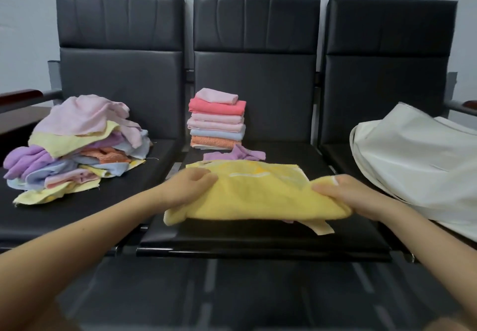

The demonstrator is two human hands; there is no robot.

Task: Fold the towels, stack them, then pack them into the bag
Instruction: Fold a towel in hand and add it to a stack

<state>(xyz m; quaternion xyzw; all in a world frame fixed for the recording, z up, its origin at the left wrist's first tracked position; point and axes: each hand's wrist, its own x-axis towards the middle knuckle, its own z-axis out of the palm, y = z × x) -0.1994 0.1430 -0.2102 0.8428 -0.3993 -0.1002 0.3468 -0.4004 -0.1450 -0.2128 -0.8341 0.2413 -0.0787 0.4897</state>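
Head camera is looking down over a row of three black padded seats, and the person's left hand [192, 184] and right hand [346, 195] are each gripping one end of a soft yellow terry towel [258, 193], fingers curled around the cloth, holding it over the front half of the middle seat [258, 240]. That towel is looking doubled over, its near fold sagging between the two hands while its far edge is lying flat on the cushion, so I am judging the fold as partly made and not yet finished. Just behind it a small crumpled lilac cloth [238, 155] is lying on the same seat, touching the foot of a neat stack of folded towels [216, 121] in pink, coral, pale blue and orange, which is standing against the seat back. On the left seat a loose heap of unfolded towels [77, 144] in pink, yellow, lilac, blue and orange is waiting, and it is looking bigger than the stack, so by my reading less than half of the folding is done. On the right seat a white fabric bag [418, 160] is lying slumped on its side, well apart from the stack; whether anything is inside it I cannot tell, though nothing is showing at its edge. Stacking is underway, then, and packing appears not yet begun.
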